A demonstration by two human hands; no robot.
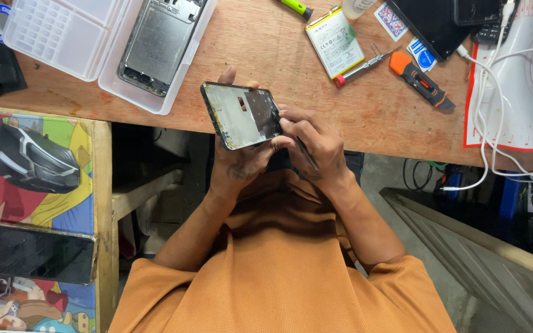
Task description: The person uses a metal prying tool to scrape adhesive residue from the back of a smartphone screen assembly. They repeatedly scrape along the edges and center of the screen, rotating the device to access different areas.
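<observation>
Phone frame [242, 115] held just off the tabletop's [266, 55] near edge, over the lap, with open room below and to both sides; its long axis runs slantwise, top end toward the tabletop's far-left corner. Left hand [237, 161] cups it from beneath, fingers wrapped around its edges; right hand [314, 145] pinches a thin dark tool [306, 153], fingertips at the frame's right edge. Frame is flat, rectangular, dull grey metal with a black rim; the tabletop is worn wood, carrying a clear plastic tray [63, 31], a flat battery [334, 42] and an orange-handled knife [421, 79].
</observation>
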